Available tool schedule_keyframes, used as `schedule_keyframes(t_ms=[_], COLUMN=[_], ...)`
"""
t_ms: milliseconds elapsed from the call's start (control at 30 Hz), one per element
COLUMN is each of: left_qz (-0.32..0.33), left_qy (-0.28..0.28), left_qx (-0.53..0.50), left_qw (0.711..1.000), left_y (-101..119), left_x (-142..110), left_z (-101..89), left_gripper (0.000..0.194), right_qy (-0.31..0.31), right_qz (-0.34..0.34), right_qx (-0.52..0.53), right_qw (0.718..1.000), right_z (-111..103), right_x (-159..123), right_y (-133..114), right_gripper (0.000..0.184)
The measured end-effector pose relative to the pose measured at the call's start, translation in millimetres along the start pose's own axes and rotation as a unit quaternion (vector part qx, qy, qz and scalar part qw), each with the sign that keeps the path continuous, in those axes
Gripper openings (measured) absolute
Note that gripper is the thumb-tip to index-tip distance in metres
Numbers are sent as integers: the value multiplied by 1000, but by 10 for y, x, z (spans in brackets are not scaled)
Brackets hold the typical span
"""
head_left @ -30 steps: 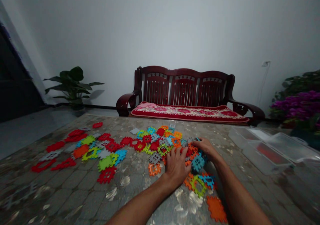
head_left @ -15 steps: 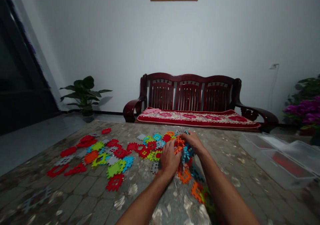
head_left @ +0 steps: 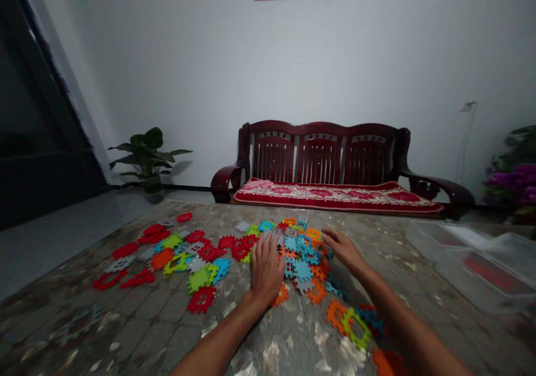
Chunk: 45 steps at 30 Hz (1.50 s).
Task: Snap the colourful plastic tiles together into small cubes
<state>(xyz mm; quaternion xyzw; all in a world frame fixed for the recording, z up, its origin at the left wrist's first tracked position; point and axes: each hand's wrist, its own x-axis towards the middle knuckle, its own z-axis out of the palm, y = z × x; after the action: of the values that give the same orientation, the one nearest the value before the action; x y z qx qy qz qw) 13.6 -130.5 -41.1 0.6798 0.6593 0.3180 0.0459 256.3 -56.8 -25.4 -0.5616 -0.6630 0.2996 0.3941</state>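
Observation:
My left hand [head_left: 267,267] lies palm down at the left side of a heap of toothed plastic building pieces [head_left: 304,270], its fingers stretched forward over some of them. The heap mixes blue, orange, grey and red pieces, lying flat and overlapping. At the heap's right edge is my right hand [head_left: 344,249], fingers extended and holding nothing; whether its fingertips touch an orange piece I cannot tell. Nearer to me, below my right hand, are an orange piece [head_left: 335,316] and a green ring-shaped piece [head_left: 360,331]. Pieces under my left palm are hidden.
Many red, green, blue and grey pieces [head_left: 202,277] spread across the left of the patterned tablecloth [head_left: 138,331]. Clear plastic boxes [head_left: 481,281], one with something red inside, stand at the right. Beyond the table are a wooden bench [head_left: 320,155] and a potted plant [head_left: 151,153].
My hands have moved apart, left hand leftward and right hand rightward. The bunched pieces between them now lie spread in a flat heap.

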Motion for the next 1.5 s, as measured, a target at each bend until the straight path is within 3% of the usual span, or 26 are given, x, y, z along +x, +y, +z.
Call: schedule_keyframes(t_ms=[67, 200, 300, 433, 567, 700, 800, 900, 1033, 1167, 1267, 1400, 1500], left_qz=[97, 250, 283, 273, 291, 315, 321, 328, 323, 287, 259, 219, 153], left_qy=[-31, -190, -260, -265, -240, -219, -192, -163, -155, -186, -194, -159, -103], left_qx=[-17, -59, -75, -58, -17, 17, 49, 74, 76, 44, 21, -9, -20], left_qw=[995, 948, 920, 923, 926, 923, 926, 928, 930, 939, 946, 963, 983], left_y=[90, 255, 337, 489, 691, 796, 795, 781, 785, 785, 755, 662, 526], left_x=[-208, -616, -793, -780, -557, -353, -293, -276, -251, -225, -202, -104, 36], left_z=[46, 182, 284, 368, 455, 550, 609, 676, 731, 671, 582, 441, 295], left_gripper=[61, 77, 97, 91, 69, 57, 55, 55, 56, 51, 47, 50, 53], right_qy=[21, 30, 14, -7, -10, -36, -73, -91, -47, 6, 42, 77, 98], right_qz=[7, 23, 19, -3, -28, -28, -38, -62, -137, -174, -164, -121, -91], right_qx=[-42, -128, -179, -236, -247, -196, -192, -257, -311, -320, -300, -246, -191], right_qw=[999, 991, 984, 972, 969, 980, 978, 960, 939, 931, 939, 959, 972], right_z=[-180, -365, -332, -169, -77, -216, -402, -512, -474, -363, -298, -249, -193], right_x=[-226, -798, -1230, -1503, -1277, -1014, -1078, -1261, -1318, -1202, -1138, -953, -706], right_y=[185, 578, 816, 904, 790, 790, 944, 1119, 1134, 941, 851, 833, 733], right_gripper=[56, 62, 63, 67, 66, 69, 79, 92, 67, 55, 50, 53, 57])
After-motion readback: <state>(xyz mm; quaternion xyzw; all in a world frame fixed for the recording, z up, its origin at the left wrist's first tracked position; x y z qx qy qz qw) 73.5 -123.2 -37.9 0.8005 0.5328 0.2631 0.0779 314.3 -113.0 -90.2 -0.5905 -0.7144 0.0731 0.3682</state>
